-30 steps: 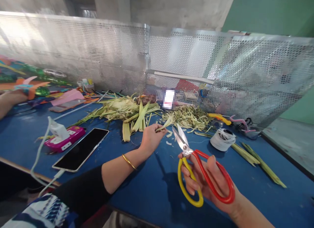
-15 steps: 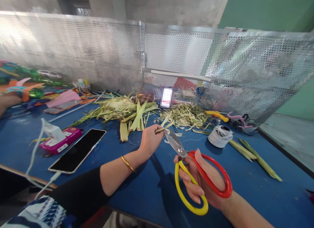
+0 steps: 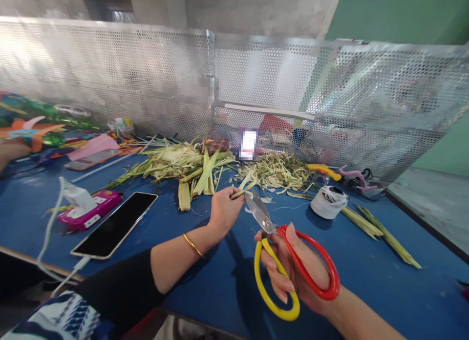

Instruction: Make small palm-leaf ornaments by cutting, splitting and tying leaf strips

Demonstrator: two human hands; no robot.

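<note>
Blue table [image 3: 370, 281], left fingers [image 3: 227, 197] pinching husk [image 3: 245, 180], right fingers [image 3: 282, 282] gripping scissors [image 3: 268, 226], tips slanting forward-left

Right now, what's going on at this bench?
The left hand pinches a strip of pale green leaf in its fingers. The right hand holds scissors with one red and one yellow handle, blade tips at the strip. Behind lie a pile of husk-like leaves and a heap of shredded bits. A spool of white thread sits to the right.
</note>
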